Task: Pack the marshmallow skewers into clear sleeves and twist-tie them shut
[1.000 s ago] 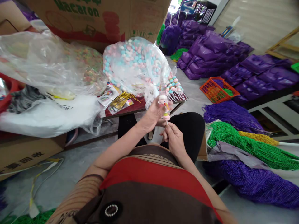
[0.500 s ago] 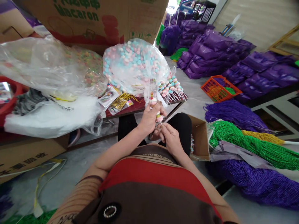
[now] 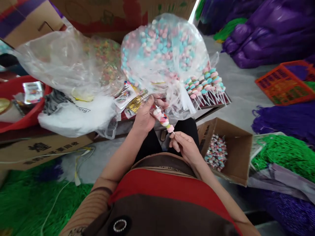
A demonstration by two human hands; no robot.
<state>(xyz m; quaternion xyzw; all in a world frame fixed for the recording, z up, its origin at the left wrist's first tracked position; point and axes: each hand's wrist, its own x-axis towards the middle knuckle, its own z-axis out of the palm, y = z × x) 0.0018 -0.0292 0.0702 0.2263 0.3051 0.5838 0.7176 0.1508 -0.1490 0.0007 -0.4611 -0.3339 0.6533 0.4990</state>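
Observation:
A marshmallow stick [image 3: 163, 120] in pink, white and green slants between my two hands, its upper part inside a clear printed wrapper. My left hand [image 3: 145, 114] is closed at the upper end of the wrapped sweet. Low on the white stick, just under the bottom pink marshmallow, my right hand [image 3: 182, 143] pinches it between thumb and finger. Close beyond my left fingers lie gold twist ties [image 3: 138, 104] and flat printed wrappers [image 3: 125, 97] on the table edge.
A big clear bag of pink and blue marshmallows [image 3: 164, 49] stands behind, with finished marshmallow sticks [image 3: 205, 83] beside it. A cardboard box [image 3: 237, 160] at my right holds many wrapped sweets. A red basin [image 3: 14, 123] is at left, an orange crate [image 3: 280, 88] at far right.
My view has turned down and to the right, bringing the box's contents into sight. My left hand has shifted left to the wrapper's upper end; the marshmallow stick now slants and shows more fully.

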